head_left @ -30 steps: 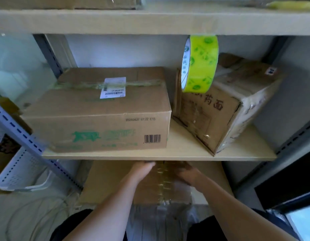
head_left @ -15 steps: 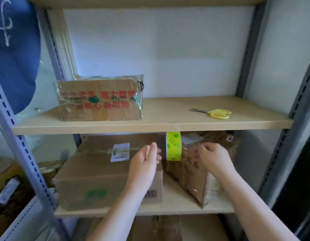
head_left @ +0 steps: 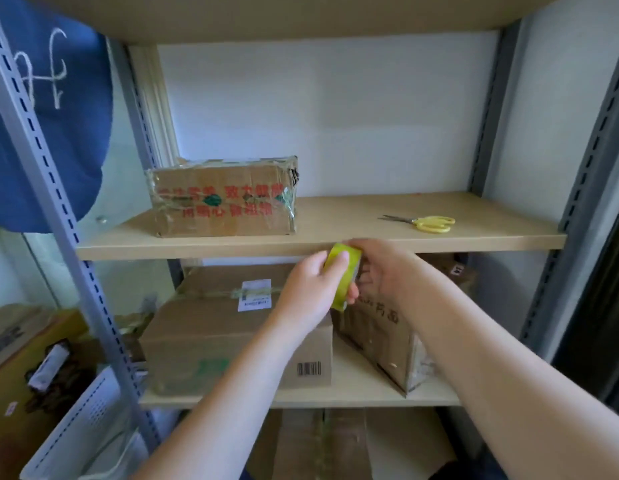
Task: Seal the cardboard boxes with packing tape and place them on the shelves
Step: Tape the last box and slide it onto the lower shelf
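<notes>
Both the left hand [head_left: 310,289] and right hand [head_left: 381,271] curl their fingers around the yellow-green tape roll [head_left: 342,275], with the scissors [head_left: 427,223] at two o'clock on the shelf [head_left: 336,220].

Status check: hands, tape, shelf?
Left hand grips tape roll; right hand on its far side, grip unclear. Roll at upper shelf edge. Scissors lie clear, right.
</notes>
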Available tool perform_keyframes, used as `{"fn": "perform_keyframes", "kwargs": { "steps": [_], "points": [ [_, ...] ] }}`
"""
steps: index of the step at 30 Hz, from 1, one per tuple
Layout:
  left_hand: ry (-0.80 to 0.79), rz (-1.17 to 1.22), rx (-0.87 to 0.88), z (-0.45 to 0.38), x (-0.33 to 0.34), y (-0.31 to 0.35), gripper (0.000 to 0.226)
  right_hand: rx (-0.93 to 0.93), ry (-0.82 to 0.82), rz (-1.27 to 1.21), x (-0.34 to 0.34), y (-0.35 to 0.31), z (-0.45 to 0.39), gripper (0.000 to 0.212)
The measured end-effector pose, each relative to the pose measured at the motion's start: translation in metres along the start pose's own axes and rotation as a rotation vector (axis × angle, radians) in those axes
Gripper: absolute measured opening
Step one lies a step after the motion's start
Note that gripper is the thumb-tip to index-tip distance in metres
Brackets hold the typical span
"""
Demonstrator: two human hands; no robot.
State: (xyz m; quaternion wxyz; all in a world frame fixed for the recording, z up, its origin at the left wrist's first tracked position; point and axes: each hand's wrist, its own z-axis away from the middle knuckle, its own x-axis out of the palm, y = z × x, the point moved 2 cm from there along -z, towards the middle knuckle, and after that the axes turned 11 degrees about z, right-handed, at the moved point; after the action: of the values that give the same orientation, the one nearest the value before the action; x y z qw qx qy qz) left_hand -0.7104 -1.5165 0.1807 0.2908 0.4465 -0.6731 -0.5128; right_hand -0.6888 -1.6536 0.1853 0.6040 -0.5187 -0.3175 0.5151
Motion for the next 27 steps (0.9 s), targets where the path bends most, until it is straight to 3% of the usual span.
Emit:
{"fn": "perform_keyframes", "kwargs": {
  "steps": [5,7,9,12,15,17,20,22,25,27],
  "points": [
    [-0.163,-0.062,0.112,0.035,-0.017,0.033,0.027,-0.198,0.092,-0.055,0.002,-0.005,0.048,0.012],
    [-0.357,0.025,-0.009,0.055,-0.028,0.017,0.021,-0.212,0.144,-0.101,0.005,0.034,0.061,0.011],
    [-0.524,0.046,-0.187,0.071,-0.035,-0.022,0.019,-0.074,0.098,-0.166,0.019,0.099,0.062,0.014],
    [-0.623,-0.210,-0.465,0.097,-0.039,-0.111,0.026,0.129,0.154,-0.285,0.030,0.208,0.058,0.020],
    [-0.546,-0.502,-0.591,0.118,-0.061,-0.198,0.047,0.177,0.321,-0.348,0.015,0.294,0.045,0.022],
    [-0.489,-0.454,-0.615,0.125,-0.078,-0.243,0.044,0.242,0.304,-0.361,0.013,0.337,0.035,0.021],
    [-0.592,-0.423,-0.674,0.126,-0.088,-0.289,0.030,0.319,0.350,-0.352,0.022,0.386,0.015,0.025],
    [-0.603,-0.679,-0.640,0.116,-0.100,-0.312,0.039,0.326,0.379,-0.312,0.028,0.405,0.004,0.024],
    [-0.499,-1.205,-0.461,0.083,-0.130,-0.336,0.057,0.265,0.393,-0.250,0.032,0.418,-0.016,0.024],
    [-0.435,-1.266,-0.392,0.066,-0.144,-0.351,0.060,0.239,0.361,-0.241,0.035,0.418,-0.035,0.023]
  ]
}}
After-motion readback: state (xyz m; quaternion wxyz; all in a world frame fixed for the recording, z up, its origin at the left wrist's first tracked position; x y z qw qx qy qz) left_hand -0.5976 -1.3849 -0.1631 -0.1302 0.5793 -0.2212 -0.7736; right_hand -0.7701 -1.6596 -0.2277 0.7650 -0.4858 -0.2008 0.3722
